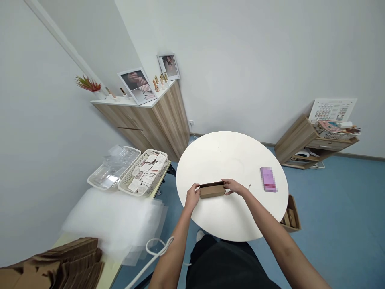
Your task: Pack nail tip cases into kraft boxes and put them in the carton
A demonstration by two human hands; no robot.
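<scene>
A small brown cardboard box (212,191) is held over the near middle of the white round table (207,150). My left hand (192,195) grips its left end, fingers closed on the edge. At the other end my right hand (231,186) has thumb and fingers around the corner. The long upper side of the box shows a dark opening, and its inside is mostly hidden. Farther right on the tabletop lies a purple packet (268,179), its face blurred.
Left, a side table carries a basket of printed cards (147,172), a basket of clear plastic pieces (112,168), translucent sheets (114,216) and flat brown cardboard (75,265). A carton (291,214) stands on the floor at right. A white cable (150,261) crosses by my left forearm.
</scene>
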